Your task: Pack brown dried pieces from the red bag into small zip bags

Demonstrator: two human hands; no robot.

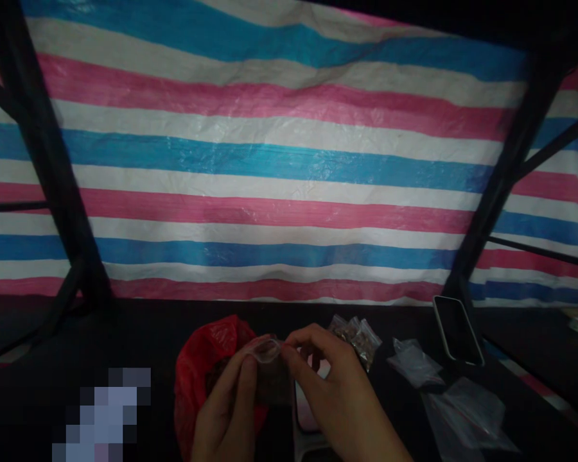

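Observation:
Between my two hands is a small clear zip bag [272,378], its mouth gaping a little at the top. My left hand [231,398] pinches the bag's left edge between thumb and fingers. At the right end of the bag's mouth, the thumb and forefinger of my right hand [330,372] are closed on it. Behind my left hand stands a red plastic bag [192,366] with dark brown contents, partly hidden. A flat device with a pale pinkish screen [306,404] lies under my right hand, mostly covered.
Several filled small zip bags [363,340] lie beyond my right hand. Clear flat bags [476,410] and a smaller bunch of clear bags [414,362] rest to the right. A phone [458,330] leans near the right black post [501,179]. Striped sheeting [279,173] hangs behind the black table.

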